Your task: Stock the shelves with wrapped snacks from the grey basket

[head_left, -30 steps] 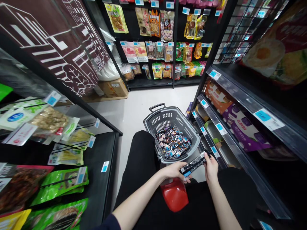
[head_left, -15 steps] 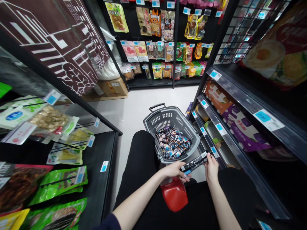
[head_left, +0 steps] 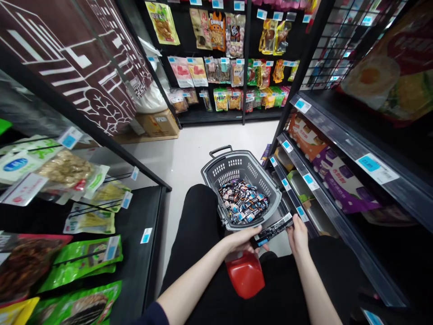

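Observation:
A long black packet (head_left: 274, 229) with white print and a blue patch is stretched between my two hands, just beyond the near rim of a grey basket. My left hand (head_left: 244, 239) is closed on its left end, thumb on top and fingers underneath. At the other end, my right hand (head_left: 298, 234) pinches it between thumb and fingers. The grey shopping basket (head_left: 221, 168) stands on the floor in front of me, its inside heaped with small dark wrapped packets (head_left: 241, 201). Below my left hand lies a red plastic object (head_left: 246, 274), partly hidden by that hand.
Shelves with price tags (head_left: 309, 181) run close along my right, holding purple boxes (head_left: 343, 178). Hanging snack bags (head_left: 84, 257) fill the rack on my left. Another snack rack (head_left: 243, 118) stands across the far end, beside a cardboard box (head_left: 158, 124). Pale floor (head_left: 192, 144) shows between.
My left thumb has shifted and lies straighter along the packet's end. My right hand keeps its pinch. The view has moved very slightly; the basket stays put.

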Demonstrator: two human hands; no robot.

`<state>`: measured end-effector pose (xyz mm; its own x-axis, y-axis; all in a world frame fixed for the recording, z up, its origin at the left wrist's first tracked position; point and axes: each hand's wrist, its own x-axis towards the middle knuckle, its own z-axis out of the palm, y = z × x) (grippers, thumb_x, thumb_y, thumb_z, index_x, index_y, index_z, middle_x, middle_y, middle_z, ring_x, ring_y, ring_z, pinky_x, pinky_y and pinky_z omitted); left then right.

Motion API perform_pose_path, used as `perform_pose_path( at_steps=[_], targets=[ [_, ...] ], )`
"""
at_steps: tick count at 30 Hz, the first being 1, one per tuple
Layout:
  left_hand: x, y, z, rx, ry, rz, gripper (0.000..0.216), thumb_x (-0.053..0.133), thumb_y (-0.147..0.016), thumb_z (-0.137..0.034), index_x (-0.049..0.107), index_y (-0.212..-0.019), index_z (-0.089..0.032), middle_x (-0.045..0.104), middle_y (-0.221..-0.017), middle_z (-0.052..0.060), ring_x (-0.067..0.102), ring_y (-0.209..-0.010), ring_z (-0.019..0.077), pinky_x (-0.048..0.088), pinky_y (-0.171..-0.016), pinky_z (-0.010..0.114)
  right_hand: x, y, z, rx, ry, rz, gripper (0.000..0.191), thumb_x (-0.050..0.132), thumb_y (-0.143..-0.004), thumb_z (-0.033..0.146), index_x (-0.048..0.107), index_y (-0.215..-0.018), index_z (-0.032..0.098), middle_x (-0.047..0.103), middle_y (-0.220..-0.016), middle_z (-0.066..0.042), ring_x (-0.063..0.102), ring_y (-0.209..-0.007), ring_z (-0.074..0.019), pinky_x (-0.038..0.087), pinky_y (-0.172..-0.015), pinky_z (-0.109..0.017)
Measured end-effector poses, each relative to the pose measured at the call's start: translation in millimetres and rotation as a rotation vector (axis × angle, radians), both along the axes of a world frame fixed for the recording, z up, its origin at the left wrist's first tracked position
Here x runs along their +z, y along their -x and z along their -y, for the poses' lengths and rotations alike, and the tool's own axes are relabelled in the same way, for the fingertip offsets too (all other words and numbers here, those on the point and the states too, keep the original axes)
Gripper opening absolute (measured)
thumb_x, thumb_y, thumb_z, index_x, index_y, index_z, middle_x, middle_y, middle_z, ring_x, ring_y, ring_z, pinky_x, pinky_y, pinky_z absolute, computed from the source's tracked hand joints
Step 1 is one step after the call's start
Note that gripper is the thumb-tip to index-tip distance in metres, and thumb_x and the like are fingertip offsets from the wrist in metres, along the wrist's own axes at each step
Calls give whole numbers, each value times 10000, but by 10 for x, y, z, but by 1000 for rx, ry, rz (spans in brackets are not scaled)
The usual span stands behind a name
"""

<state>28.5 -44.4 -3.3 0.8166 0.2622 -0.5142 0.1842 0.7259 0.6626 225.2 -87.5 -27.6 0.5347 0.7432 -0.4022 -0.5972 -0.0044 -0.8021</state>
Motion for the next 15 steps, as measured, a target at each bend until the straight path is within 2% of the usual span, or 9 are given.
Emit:
perform_pose_path(
  at_steps=[2,4,7,9,12,15],
  targets=[
    [4,3,-10,27,61,-16,618,483,-708,-676,597,-871,-92,649,-784,97,468,-480,66,298,-431,190,10,-22,1,36,-39,-35,341,740,-586,480,629,-725,189,656,-690,-1,616,-670,-164,501,-685,-324],
    [19,4,-20,44,51,-51,550,576,-681,-608,626,-868,-92,633,-754,62,425,-474,47,269,-435,184,35,-41,9,69,-71,-66,326,747,-581,482,629,-698,202,650,-679,9,610,-658,-154,501,-697,-323],
    [44,3,-36,77,-64,-99,385,729,-588,-406,647,-833,-121,592,-671,-9,416,-514,42,275,-480,178,99,-54,32,179,-118,-93,358,706,-614,536,653,-720,198,657,-693,-13,609,-671,-159,500,-703,-316],
    [42,-1,-44,100,-165,-120,339,761,-531,-318,646,-785,-124,584,-656,-24,463,-573,59,314,-535,182,144,-54,45,264,-127,-115,418,657,-644,583,673,-784,189,669,-735,-41,616,-705,-178,502,-704,-324],
    [0,-11,-48,169,-292,-169,319,767,-483,-282,623,-717,-121,599,-674,-17,517,-618,90,370,-607,211,161,-58,49,343,-100,-134,475,634,-654,602,681,-862,178,678,-793,-69,624,-746,-209,511,-681,-344],
    [-65,-19,-46,219,-284,-191,356,768,-454,-309,597,-712,-134,612,-668,-5,553,-571,126,412,-602,262,73,-83,36,324,-14,2,442,695,-632,520,676,-892,164,677,-805,-69,626,-736,-213,519,-632,-331]
  ],
)
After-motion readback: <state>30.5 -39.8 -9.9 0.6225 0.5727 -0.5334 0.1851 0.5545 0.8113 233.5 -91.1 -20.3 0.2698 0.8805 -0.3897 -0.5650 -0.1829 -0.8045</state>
